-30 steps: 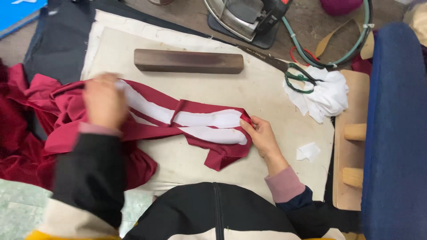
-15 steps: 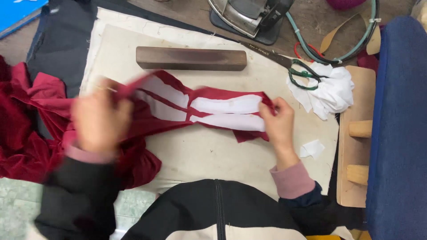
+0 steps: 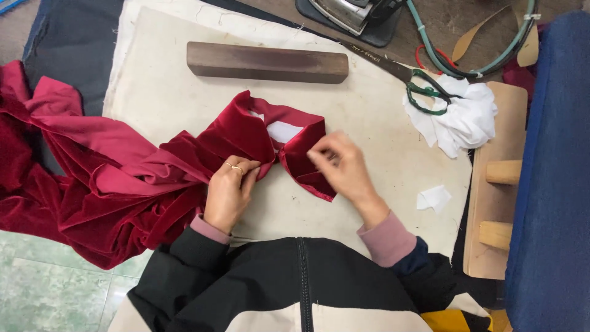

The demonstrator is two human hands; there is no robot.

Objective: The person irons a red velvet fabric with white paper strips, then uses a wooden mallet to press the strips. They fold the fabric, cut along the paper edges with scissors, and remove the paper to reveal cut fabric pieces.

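Observation:
A dark red velvet garment (image 3: 110, 178) spreads from the left onto a cream padded board (image 3: 381, 141). Its near end is folded over, with a white lining patch (image 3: 284, 131) showing in the fold. My left hand (image 3: 228, 190), wearing a ring, pinches the velvet just left of the fold. My right hand (image 3: 341, 167) grips the folded red edge on the right side. Both hands sit close together at the middle of the board.
A long dark wooden block (image 3: 267, 62) lies across the far side of the board. Scissors with green handles (image 3: 424, 89) rest on a heap of white cloth (image 3: 461, 120). An iron (image 3: 353, 12) stands behind. A small white scrap (image 3: 434, 198) and a wooden stand (image 3: 501, 184) are at right.
The stretched-out strip with its white lining has been turned and folded over; both hands moved inward and now hold the velvet close together.

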